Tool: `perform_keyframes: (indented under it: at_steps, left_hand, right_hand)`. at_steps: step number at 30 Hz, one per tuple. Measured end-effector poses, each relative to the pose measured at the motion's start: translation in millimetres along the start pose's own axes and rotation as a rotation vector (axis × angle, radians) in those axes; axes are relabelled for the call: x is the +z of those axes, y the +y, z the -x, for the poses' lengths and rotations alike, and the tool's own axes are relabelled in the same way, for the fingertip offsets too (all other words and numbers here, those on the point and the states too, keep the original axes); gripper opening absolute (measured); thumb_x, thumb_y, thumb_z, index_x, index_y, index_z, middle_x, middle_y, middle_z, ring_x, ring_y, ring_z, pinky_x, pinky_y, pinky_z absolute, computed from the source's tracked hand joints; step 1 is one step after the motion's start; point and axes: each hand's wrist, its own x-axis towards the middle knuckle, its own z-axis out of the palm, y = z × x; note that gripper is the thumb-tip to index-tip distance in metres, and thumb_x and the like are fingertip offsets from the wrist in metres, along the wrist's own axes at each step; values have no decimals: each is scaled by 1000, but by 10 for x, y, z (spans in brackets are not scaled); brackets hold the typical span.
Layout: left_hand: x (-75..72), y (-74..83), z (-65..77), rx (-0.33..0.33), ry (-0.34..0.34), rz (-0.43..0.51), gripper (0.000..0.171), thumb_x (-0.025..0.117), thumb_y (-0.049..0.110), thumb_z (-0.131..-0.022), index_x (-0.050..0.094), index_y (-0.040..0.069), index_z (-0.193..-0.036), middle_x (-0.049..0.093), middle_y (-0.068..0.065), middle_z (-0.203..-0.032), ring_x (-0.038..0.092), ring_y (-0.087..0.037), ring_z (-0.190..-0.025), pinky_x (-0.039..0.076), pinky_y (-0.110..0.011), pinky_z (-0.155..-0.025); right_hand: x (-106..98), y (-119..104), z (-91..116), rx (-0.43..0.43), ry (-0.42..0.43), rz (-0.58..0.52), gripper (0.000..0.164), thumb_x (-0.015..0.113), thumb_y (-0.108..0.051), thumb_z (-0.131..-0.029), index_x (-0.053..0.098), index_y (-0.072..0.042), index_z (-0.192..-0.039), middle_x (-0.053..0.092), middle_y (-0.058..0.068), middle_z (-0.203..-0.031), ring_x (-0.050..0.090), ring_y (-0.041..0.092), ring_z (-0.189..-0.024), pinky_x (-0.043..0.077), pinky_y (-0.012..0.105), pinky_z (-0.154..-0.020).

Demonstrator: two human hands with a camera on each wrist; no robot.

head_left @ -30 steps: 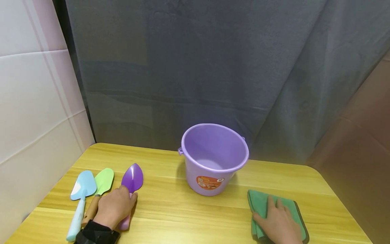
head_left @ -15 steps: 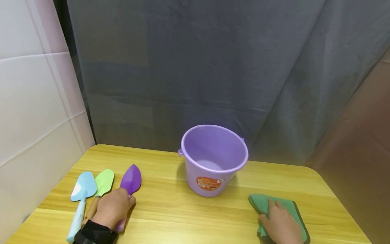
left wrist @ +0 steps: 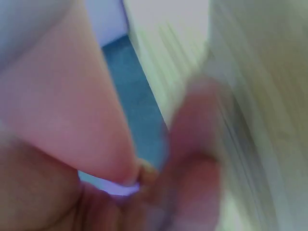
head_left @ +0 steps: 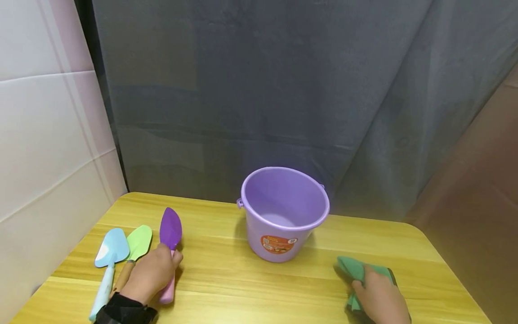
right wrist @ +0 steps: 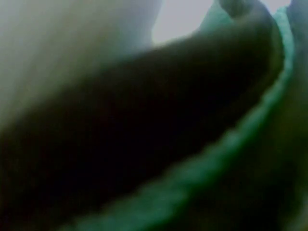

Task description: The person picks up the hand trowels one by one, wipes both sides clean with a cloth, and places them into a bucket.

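My left hand (head_left: 154, 272) grips the pink handle of a purple trowel (head_left: 171, 229), whose blade points away over the table. Most of the handle is hidden under the hand. The left wrist view is blurred and shows the fingers (left wrist: 195, 125) curled, with a sliver of purple (left wrist: 120, 187) between them. On the right, my other hand (head_left: 382, 294) grips a folded green cloth (head_left: 351, 267), which is bunched up under the fingers. In the dark right wrist view, a band of the cloth (right wrist: 216, 166) runs along the hand.
Left of the purple trowel lie a light blue trowel (head_left: 112, 247) and a green trowel (head_left: 139, 240) with a wooden handle. A lilac bucket (head_left: 263, 225) stands at the middle back of the wooden table (head_left: 226, 288). A grey curtain (head_left: 259, 90) hangs behind.
The purple trowel has turned more upright in the view, and its blade has shifted slightly left and away. My right hand has gathered the cloth, which was lying flatter, and moved slightly right.
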Motion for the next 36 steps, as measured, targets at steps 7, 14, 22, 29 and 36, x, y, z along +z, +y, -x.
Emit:
perform_keyframes:
  at_steps: [7,14,22,29,36]
  left_hand:
    - [-23,99,41,20,18,86,26,48,26,-97,54,4,-87,51,-6,-68,49,-19,-58,37,-32,-56]
    - [-40,227,112,46,71,131,26,52,25,-96,54,9,-76,50,-3,-65,49,-16,-55,36,-30,-51]
    - [-51,304,137,52,105,249,27,54,23,-98,59,-2,-105,59,-6,-73,54,-14,-54,45,-29,-49]
    - [-27,355,181,33,39,430,25,52,23,-101,53,1,-114,62,-6,-70,58,-17,-52,49,-30,-46]
    - [-33,395,203,45,10,497,29,51,26,-103,52,-1,-113,58,-7,-73,55,-18,-54,48,-31,-47]
  right_hand:
    - [-79,41,5,-18,28,-6,58,57,-27,-96,48,15,-136,64,33,-120,66,37,-93,53,60,-79]
    - [-146,7,47,-25,40,-65,50,57,-26,-96,53,10,-131,69,15,-93,61,21,-75,53,46,-69]
    - [-255,-75,155,-44,82,-109,29,57,-24,-98,60,-1,-115,63,2,-79,57,15,-71,50,39,-69]
    - [-350,-127,241,-40,104,-148,26,55,-24,-98,58,-4,-114,62,3,-79,56,15,-70,46,32,-65]
    - [-448,-165,312,-54,142,-169,41,54,-24,-99,54,-1,-133,67,9,-92,56,18,-73,45,31,-66]
